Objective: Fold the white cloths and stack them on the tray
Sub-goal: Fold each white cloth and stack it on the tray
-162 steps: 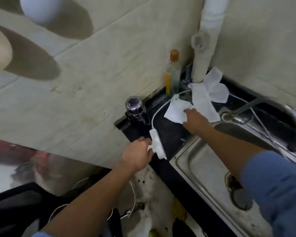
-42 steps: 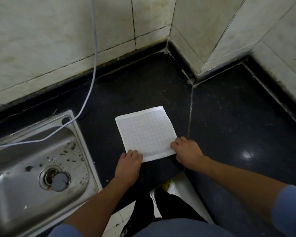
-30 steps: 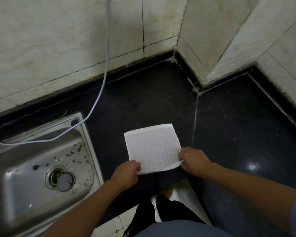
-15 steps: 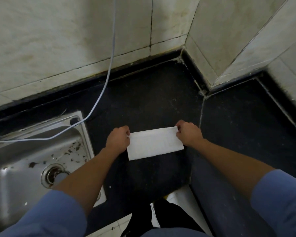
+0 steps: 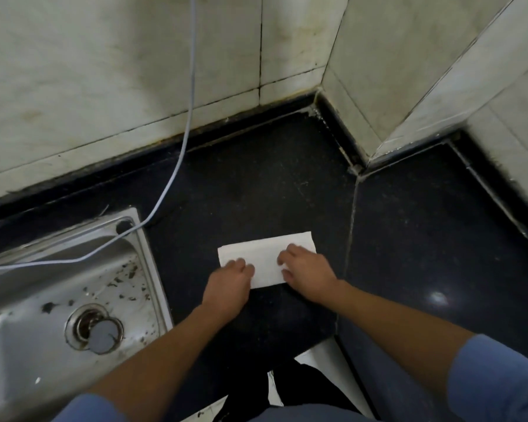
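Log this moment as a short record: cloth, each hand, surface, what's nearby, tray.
cloth: white cloth, a flat strip on the counter
left: left hand presses the cloth's left end
right: right hand presses the cloth's right end, fingers spread
surface: black counter in a tiled corner
nearby: sink left of the cloth; cable hangs down the wall and runs across the sink
tray: not in view
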`<state>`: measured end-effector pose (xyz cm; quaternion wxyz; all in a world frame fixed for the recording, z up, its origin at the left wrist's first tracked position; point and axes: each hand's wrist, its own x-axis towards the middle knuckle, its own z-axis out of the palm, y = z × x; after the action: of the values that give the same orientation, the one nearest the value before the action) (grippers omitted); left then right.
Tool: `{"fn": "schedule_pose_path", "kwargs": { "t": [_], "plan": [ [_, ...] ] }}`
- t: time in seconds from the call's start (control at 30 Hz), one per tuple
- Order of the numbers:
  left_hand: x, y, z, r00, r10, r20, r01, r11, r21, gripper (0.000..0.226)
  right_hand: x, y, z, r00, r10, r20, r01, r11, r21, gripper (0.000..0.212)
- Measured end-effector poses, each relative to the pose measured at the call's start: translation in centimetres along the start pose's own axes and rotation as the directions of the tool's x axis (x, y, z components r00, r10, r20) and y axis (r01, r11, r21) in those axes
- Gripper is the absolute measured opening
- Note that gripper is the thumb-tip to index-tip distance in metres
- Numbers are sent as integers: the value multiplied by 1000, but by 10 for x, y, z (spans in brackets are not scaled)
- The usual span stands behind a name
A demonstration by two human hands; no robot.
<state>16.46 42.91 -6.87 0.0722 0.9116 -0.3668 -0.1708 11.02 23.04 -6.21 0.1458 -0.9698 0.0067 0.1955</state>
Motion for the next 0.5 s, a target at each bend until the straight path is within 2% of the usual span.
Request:
{"fn": "schedule_pose_path", "kwargs": {
  "t": [0.07, 0.23, 0.33, 0.43, 0.5],
  "plan": [
    [-9, -2, 8, 999, 7, 38, -8, 1000, 15, 7, -4, -1, 13, 999, 22, 50, -22, 1000, 5, 23],
    [-27, -31, 20, 1000, -9, 23, 8, 999, 51, 28, -26, 43, 25, 988, 152, -20, -149, 985, 89, 23],
    [-32, -37, 21, 1000, -6, 9, 5, 996, 84, 30, -39, 65, 21, 978, 209, -24, -207, 976, 73, 21],
    [-26, -37, 14, 1000, -6, 13, 5, 993, 115, 24, -30, 63, 7, 969, 246, -35, -242, 965, 98, 20],
    [-19, -36, 10, 999, -9, 53, 3, 994, 110, 32, -14, 53, -2, 947, 314, -65, -301, 940, 158, 26]
  ]
}}
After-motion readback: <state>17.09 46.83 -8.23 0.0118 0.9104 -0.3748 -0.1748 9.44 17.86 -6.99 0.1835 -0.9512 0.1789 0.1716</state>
